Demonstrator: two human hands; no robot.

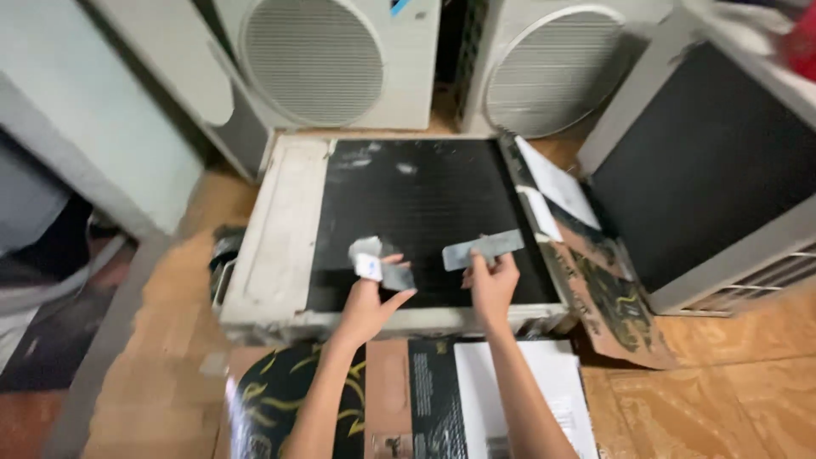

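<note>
Unit: a white air-conditioner unit [280, 246] lies flat on the wooden floor [722, 391], black fins up.
Left hand [367, 302]: pinches a crumpled grey strip [374, 262] over the fins.
Right hand [493, 285]: fingers closed on a flat grey strip [482, 249].

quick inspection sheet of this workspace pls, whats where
surface: wooden floor, flattened cardboard under the arms
job's things: air-conditioner unit lying flat, dark fin panel facing up; grey strip and crumpled grey piece over it
clutter: torn cardboard and a white sheet at the unit's right edge
grippers: left hand pinches the crumpled piece; right hand holds the strip's end in its fingers
cables: nothing seen
surroundings: two upright units with round fan grilles behind, another unit at right
</note>
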